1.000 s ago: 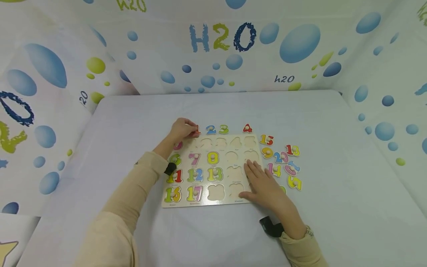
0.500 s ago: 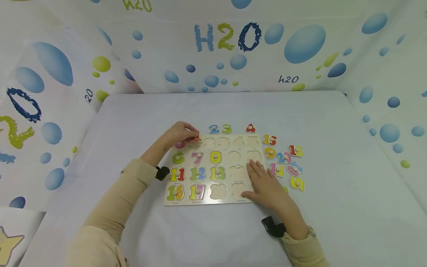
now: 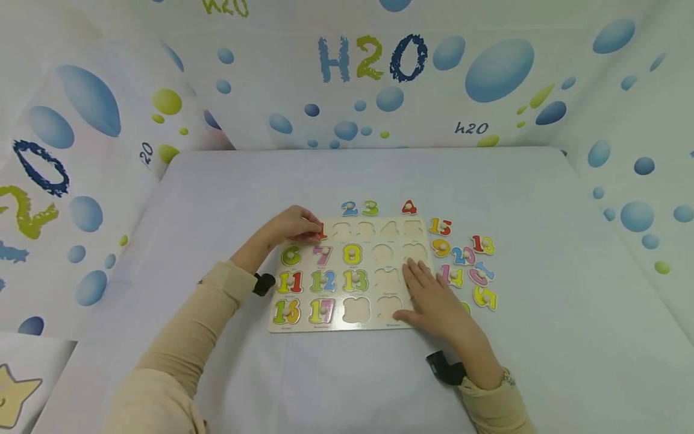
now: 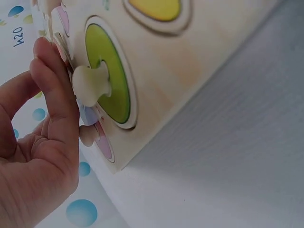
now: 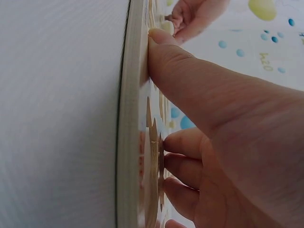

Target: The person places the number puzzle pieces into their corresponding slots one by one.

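Observation:
A wooden number puzzle board (image 3: 338, 325) lies flat on the table, with several numbers set in its recesses. At its upper left, my left hand (image 3: 295, 223) pinches the red number 1 piece (image 3: 323, 231) over the top row; whether the piece sits in a recess is hidden by the fingers. In the left wrist view the green number 6 (image 4: 114, 78) with its knob is close beside the hand. My right hand (image 3: 436, 304) rests with straight, spread fingers on the board's right side, covering part of the right column. Its thumb (image 5: 166, 52) touches the board in the right wrist view.
Behind the board stand the loose blue 2 (image 3: 349, 208), green 3 (image 3: 370, 208) and red 4 (image 3: 409, 207). Right of it are several loose pieces, among them an orange-red 15 (image 3: 441, 226), a 9 (image 3: 441, 248) and a yellow 5 (image 3: 485, 298). Printed cloth hangs behind the table.
My left hand has brought the red 1 from behind the board toward me, onto the top row. The right hand has stayed on the board; the view has shifted slightly.

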The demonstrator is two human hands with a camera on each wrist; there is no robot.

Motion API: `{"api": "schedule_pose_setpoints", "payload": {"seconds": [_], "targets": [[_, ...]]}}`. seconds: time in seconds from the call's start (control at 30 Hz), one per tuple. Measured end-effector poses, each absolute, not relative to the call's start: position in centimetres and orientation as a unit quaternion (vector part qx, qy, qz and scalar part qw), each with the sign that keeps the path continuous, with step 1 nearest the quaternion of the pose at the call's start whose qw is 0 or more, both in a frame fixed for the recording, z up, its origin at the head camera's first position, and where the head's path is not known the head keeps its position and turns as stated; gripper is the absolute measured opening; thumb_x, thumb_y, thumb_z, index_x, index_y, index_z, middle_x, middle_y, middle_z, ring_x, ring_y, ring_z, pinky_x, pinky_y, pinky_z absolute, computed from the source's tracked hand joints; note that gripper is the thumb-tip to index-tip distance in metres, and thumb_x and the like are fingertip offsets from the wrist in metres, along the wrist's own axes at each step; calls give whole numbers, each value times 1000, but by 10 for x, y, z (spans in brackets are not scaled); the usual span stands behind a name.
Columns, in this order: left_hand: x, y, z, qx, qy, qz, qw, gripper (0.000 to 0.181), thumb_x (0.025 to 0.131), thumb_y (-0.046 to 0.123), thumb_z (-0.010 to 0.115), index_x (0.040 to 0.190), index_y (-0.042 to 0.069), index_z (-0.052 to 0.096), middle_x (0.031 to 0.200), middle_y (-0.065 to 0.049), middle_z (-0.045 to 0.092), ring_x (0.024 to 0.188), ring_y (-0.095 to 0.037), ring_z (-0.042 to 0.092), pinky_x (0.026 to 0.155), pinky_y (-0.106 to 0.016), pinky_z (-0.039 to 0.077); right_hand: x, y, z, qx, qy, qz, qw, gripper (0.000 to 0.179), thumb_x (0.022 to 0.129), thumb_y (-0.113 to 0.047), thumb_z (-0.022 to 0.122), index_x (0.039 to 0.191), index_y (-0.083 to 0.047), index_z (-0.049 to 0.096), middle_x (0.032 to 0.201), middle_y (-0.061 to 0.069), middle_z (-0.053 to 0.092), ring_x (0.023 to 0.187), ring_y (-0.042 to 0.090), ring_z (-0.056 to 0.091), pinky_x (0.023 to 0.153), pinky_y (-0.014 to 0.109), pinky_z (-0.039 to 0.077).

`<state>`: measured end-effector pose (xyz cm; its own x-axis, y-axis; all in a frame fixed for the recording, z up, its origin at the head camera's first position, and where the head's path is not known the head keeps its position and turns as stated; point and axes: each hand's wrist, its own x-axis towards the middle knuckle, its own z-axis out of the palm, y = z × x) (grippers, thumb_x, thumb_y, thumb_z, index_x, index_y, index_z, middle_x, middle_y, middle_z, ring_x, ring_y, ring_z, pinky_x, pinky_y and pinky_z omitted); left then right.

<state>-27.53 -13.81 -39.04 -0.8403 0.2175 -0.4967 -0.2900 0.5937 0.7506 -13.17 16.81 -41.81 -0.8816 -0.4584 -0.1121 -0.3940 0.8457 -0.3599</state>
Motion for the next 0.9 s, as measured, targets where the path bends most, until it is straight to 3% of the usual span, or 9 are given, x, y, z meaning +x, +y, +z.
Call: {"api": "schedule_pose_setpoints", "payload": {"seconds": [0.3, 0.57, 0.77, 0.9], "targets": [[-273, -136, -392, -15, 853, 445, 272, 20, 92, 12, 59, 103, -5, 57, 77, -10, 63, 58, -11, 59, 56, -20, 45, -131, 169, -416, -224, 955, -168, 94, 92, 79, -43, 72, 145, 4, 27, 151, 18, 21, 138, 33, 14, 106, 54, 13], [-269, -126, -395, 58, 934, 300, 184, 19, 87, 20, 65, 91, 2, 59, 81, -8, 60, 69, -19, 53, 62, -27, 42, -131, 170, -416, -227, 955, -168, 93, 91, 80, -43, 71, 144, 4, 27, 150, 18, 21, 138, 34, 14, 106, 54, 14], [-276, -123, -374, 84, 950, 230, 197, 23, 90, 23, 62, 102, 4, 57, 76, -7, 60, 70, -22, 54, 64, -32, 42, -133, 169, -418, -234, 953, -169, 94, 92, 80, -43, 71, 144, 5, 26, 150, 19, 21, 138, 34, 14, 106, 55, 14], [-293, -110, -362, 77, 932, 299, 187, 24, 95, 17, 56, 112, 1, 57, 77, -10, 64, 73, -25, 63, 71, -34, 49, -133, 169, -417, -228, 954, -167, 95, 92, 79, -43, 72, 144, 4, 27, 150, 18, 22, 137, 34, 15, 106, 55, 14]]}}
